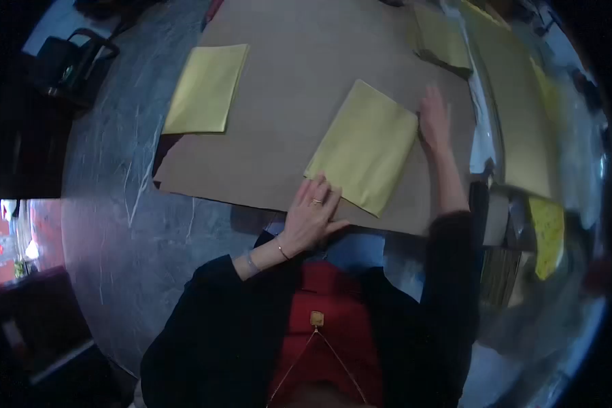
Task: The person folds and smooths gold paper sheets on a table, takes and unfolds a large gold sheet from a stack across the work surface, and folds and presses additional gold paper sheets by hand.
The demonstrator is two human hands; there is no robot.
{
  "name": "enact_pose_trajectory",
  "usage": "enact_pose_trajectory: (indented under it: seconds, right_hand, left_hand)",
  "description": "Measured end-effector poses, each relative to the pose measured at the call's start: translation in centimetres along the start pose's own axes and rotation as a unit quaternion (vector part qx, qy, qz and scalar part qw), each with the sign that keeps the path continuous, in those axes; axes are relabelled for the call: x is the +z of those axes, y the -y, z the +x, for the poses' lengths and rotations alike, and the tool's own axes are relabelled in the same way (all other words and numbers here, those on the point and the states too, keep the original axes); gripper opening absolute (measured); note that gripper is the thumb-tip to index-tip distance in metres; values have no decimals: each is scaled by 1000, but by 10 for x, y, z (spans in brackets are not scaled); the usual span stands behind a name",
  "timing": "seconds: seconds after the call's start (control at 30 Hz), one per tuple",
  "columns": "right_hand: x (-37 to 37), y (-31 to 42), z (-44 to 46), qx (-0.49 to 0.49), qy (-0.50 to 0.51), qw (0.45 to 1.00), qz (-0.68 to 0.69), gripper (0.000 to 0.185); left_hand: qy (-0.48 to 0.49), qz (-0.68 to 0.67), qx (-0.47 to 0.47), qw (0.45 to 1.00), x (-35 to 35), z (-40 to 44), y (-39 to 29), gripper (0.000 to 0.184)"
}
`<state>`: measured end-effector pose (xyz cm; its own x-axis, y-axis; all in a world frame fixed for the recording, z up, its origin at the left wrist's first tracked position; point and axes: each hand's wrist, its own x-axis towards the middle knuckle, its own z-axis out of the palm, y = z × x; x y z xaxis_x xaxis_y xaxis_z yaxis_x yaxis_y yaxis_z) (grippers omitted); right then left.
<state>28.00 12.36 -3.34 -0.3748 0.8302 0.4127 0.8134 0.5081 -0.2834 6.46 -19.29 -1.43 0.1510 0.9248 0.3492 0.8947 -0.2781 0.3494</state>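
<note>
A piece of yellow paper (367, 146), perhaps folded or several sheets thick, lies at a slant on a brown cardboard sheet (285, 95). My left hand (311, 214) rests with its fingertips on the paper's near left corner, its fingers stretched out and the thumb apart. Beside the paper's far right edge is my right hand (435, 119), slightly blurred, with fingers extended and nothing visible in it. Whether it touches the paper's edge I cannot tell. To the left, a second yellow paper piece (207, 88) lies on the cardboard's left edge.
Another yellowish paper piece (442, 37) lies at the cardboard's far right. Beyond it, a large yellow-brown stack (513, 115) runs along the right side. A yellow scrap (548, 234) hangs below that stack. A dark chair-like object (71, 64) stands on the grey floor (115, 170).
</note>
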Motion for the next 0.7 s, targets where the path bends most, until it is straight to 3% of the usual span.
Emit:
enact_pose_trajectory:
  seconds: [0.03, 0.1, 0.13, 0.17, 0.2, 0.23, 0.33, 0.37, 0.43, 0.47, 0.53, 0.57, 0.63, 0.7]
  right_hand:
    - [7, -17, -4, -32, -17, 999, -14, 47]
    - [-22, 19, -18, 101, -20, 984, 142, 44]
    - [-42, 36, -29, 112, 16, 984, 139, 45]
    - [-45, 40, -41, 166, 28, 957, 237, 45]
    - [-53, 46, -50, 224, 66, 943, 237, 45]
    - [-55, 44, -63, 207, 71, 945, 243, 45]
    - [-57, 32, -96, 316, 179, 870, 333, 45]
    - [-56, 29, -99, 314, 180, 871, 332, 45]
    - [-63, 38, -104, 354, 243, 796, 426, 40]
    - [-62, 41, -104, 355, 240, 797, 425, 40]
    - [-55, 48, -101, 408, 194, 757, 473, 34]
    - [-56, 49, -95, 409, 188, 758, 472, 34]
    - [-62, 52, -80, 365, 316, 774, 409, 30]
    - [-64, 65, -75, 359, 281, 774, 439, 27]
  left_hand:
    - [13, -31, 3, 999, -2, 6, -4, 70]
    - [58, -49, 58, 995, 3, 29, -15, 80]
    - [72, -35, 89, 993, 6, 37, -19, 82]
    - [97, -8, 117, 988, 11, 44, -24, 78]
    - [123, 17, 147, 981, 17, 47, -29, 75]
    - [115, 26, 134, 984, 30, 44, -31, 75]
    - [53, 26, 187, 981, 56, 34, -33, 69]
    - [41, 45, 198, 978, 52, 33, -36, 62]
    - [13, 27, 202, 979, 50, 35, -36, 39]
    - [12, 25, 205, 978, 50, 39, -35, 39]
    - [84, -60, 176, 979, 48, 45, -34, 26]
    - [10, -23, 196, 980, 52, 45, -32, 20]
    - [3, -28, 192, 981, 55, 45, -32, 26]
    - [21, -46, 153, 987, 38, 46, -35, 49]
